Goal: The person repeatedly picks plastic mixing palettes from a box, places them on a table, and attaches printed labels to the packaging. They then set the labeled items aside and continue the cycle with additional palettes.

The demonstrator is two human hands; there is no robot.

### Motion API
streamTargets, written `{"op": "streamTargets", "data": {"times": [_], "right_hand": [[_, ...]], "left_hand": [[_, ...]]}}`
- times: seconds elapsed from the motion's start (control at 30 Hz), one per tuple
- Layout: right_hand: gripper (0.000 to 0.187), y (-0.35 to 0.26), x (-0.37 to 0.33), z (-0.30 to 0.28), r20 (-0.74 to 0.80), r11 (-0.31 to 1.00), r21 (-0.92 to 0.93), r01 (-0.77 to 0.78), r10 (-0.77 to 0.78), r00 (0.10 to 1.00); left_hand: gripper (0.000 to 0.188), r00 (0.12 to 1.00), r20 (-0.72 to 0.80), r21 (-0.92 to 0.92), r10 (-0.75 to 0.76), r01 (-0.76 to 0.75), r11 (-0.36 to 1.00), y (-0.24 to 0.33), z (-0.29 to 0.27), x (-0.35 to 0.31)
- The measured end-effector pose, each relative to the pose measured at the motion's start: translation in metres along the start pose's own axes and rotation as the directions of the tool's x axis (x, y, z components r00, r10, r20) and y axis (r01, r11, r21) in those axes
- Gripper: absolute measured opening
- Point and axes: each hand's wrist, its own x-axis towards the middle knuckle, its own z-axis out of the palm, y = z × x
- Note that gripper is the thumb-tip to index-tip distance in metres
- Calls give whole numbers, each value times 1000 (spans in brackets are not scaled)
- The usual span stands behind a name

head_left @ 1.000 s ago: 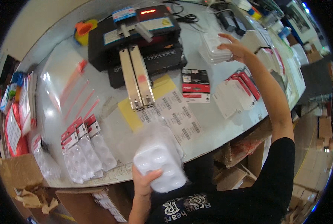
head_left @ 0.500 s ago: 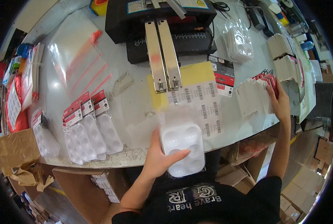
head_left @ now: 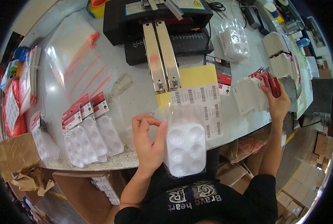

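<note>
A white six-well paint palette (head_left: 186,149) lies in a clear plastic bag (head_left: 181,114) at the table's front edge, jutting out over it. My left hand (head_left: 148,143) is at the bag's left side, thumb and forefinger pinched together at the bag's edge. Far to the right, my right hand (head_left: 278,100) grips red-topped header cards (head_left: 271,85) at the end of a fanned row of white cards (head_left: 250,95). How many cards are between its fingers cannot be made out.
A black machine (head_left: 166,41) with two metal bars stands at the back, above barcode label sheets (head_left: 207,108). Packed palettes with header cards (head_left: 86,138) lie at left, beside clear bags (head_left: 77,59). Bagged palettes (head_left: 234,43) and card stacks (head_left: 276,44) lie at back right.
My left thumb has come off the palette's face, and the hand has shifted left and up to the bag's edge. My right hand's fingers have moved slightly over the cards.
</note>
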Motion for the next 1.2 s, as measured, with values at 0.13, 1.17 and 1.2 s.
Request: {"op": "streamTargets", "data": {"times": [0.13,1.17,1.2], "right_hand": [[41,-76,-32,-20,117,898,441,8,-66,991],[39,-140,-39,19,397,643,712,283,-700,593],[30,-134,-37,19,381,681,675,284,-652,656]], "left_hand": [[15,974,-89,121,210,-198,973,16,7,-7],[12,991,-135,-162,15,-37,986,40,-5,-31],[12,978,-208,-137,19,-48,989,38,-6,-30]]}}
